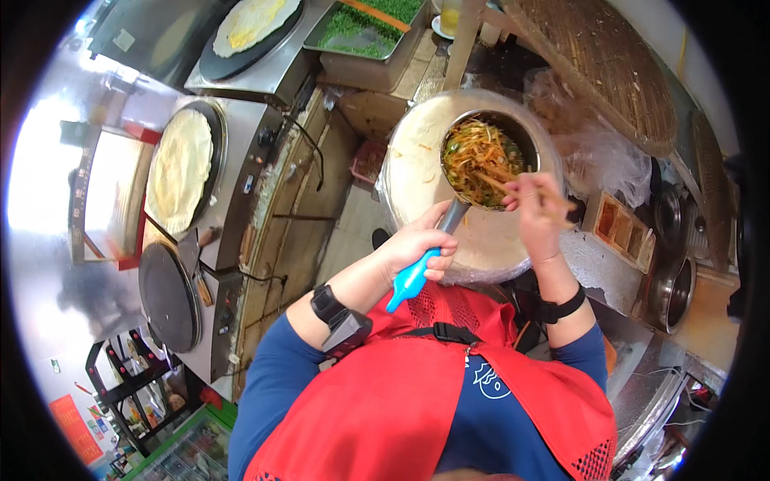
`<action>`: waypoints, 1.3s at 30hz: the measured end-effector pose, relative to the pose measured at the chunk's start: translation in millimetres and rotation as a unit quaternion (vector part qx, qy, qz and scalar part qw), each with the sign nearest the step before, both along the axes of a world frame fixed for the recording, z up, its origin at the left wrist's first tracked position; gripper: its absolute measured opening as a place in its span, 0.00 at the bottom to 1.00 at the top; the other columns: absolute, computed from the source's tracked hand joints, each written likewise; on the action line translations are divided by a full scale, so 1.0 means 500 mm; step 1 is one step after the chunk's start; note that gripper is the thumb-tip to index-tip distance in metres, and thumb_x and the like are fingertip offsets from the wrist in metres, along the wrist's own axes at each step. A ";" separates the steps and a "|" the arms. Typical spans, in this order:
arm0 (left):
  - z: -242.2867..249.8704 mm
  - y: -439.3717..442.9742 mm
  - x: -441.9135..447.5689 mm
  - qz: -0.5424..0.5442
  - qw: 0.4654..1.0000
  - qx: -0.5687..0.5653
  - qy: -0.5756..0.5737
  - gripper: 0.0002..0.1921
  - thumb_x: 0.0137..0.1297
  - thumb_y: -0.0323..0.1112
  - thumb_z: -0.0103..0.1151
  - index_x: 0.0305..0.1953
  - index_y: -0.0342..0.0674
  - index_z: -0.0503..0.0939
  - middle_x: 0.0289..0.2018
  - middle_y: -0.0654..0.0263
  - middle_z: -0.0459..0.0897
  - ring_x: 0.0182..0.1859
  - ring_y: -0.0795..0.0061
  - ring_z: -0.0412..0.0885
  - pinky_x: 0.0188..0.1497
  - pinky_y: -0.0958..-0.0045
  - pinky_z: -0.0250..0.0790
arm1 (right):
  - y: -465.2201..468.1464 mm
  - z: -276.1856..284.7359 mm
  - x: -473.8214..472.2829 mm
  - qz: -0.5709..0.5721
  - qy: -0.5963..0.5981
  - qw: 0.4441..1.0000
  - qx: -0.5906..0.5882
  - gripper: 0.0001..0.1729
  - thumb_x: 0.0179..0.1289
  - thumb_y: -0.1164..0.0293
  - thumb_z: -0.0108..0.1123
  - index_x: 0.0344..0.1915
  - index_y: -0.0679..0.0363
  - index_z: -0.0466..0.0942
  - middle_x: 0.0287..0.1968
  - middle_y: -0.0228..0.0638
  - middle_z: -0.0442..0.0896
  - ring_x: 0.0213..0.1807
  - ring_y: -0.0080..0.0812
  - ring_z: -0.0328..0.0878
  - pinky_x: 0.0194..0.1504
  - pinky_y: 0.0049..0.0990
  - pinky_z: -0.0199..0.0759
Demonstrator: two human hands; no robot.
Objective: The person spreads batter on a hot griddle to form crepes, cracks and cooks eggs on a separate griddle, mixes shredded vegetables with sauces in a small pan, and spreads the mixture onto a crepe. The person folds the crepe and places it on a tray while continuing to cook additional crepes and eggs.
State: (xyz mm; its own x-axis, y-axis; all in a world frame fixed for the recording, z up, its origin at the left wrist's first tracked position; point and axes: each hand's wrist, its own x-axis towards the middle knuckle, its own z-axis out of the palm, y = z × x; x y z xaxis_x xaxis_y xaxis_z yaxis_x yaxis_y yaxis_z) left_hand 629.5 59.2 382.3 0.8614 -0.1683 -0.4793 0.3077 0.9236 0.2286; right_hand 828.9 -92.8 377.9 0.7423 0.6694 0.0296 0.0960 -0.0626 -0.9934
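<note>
My left hand point(424, 243) is closed around the handle of a metal saucepan point(529, 141), whose grip ends in blue plastic. The pan is tilted and holds shredded vegetables point(481, 150), orange, pale and green. Wooden chopsticks point(550, 198) are held in my right hand point(535, 207), their tips in the shreds near the pan's rim. Beneath the pan is a large round, pale surface point(415, 180) with clear plastic wrap round its edge and a few orange shreds on it.
On the left, two round griddles bear thin flatbreads point(180, 171) point(252, 24); a third griddle point(168, 297) is bare, beside a scraper point(191, 255). A tray of chopped greens point(361, 30) stands at the top. To the right are a sauce container point(622, 231), metal pots point(674, 294) and a woven lid point(607, 66).
</note>
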 end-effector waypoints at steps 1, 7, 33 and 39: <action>0.003 -0.001 -0.001 -0.004 1.000 0.020 0.020 0.42 0.62 0.21 0.48 0.72 0.59 0.40 0.22 0.67 0.65 0.17 0.80 0.64 0.17 0.78 0.57 | 0.010 0.002 -0.001 0.049 -0.023 0.999 -0.002 0.10 0.71 0.72 0.52 0.29 0.62 0.70 0.24 0.36 0.79 0.21 0.22 0.74 0.24 0.21 0.68; 0.019 0.003 -0.001 -0.026 1.000 0.000 -0.005 0.42 0.63 0.21 0.48 0.72 0.58 0.41 0.23 0.67 0.64 0.17 0.81 0.63 0.16 0.79 0.55 | -0.002 0.015 0.029 0.024 0.024 0.999 -0.006 0.05 0.69 0.73 0.53 0.35 0.60 0.74 0.26 0.31 0.80 0.24 0.20 0.75 0.25 0.19 0.68; -0.032 0.014 -0.023 -0.016 0.999 -0.001 0.037 0.38 0.64 0.22 0.48 0.72 0.58 0.45 0.25 0.67 0.65 0.18 0.82 0.63 0.17 0.80 0.56 | 0.059 0.097 0.046 0.269 -0.265 0.925 -0.046 0.06 0.58 0.76 0.64 0.30 0.64 0.74 0.26 0.42 0.76 0.27 0.47 0.76 0.27 0.33 0.69; -0.026 0.013 -0.016 -0.036 0.999 0.013 0.021 0.38 0.66 0.22 0.46 0.73 0.58 0.45 0.24 0.68 0.64 0.16 0.83 0.61 0.16 0.81 0.54 | 0.131 0.083 0.145 0.114 -0.103 0.987 -0.043 0.09 0.68 0.68 0.55 0.33 0.60 0.76 0.24 0.33 0.80 0.23 0.26 0.76 0.25 0.23 0.70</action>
State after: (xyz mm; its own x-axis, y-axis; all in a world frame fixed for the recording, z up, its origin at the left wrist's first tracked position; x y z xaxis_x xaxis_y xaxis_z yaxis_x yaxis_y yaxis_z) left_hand 621.5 65.8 369.4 0.8267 -0.2169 -0.5191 0.3836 0.8923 0.2381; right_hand 901.4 -27.3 419.4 0.5566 0.8247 0.1000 0.3164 -0.0991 -0.9434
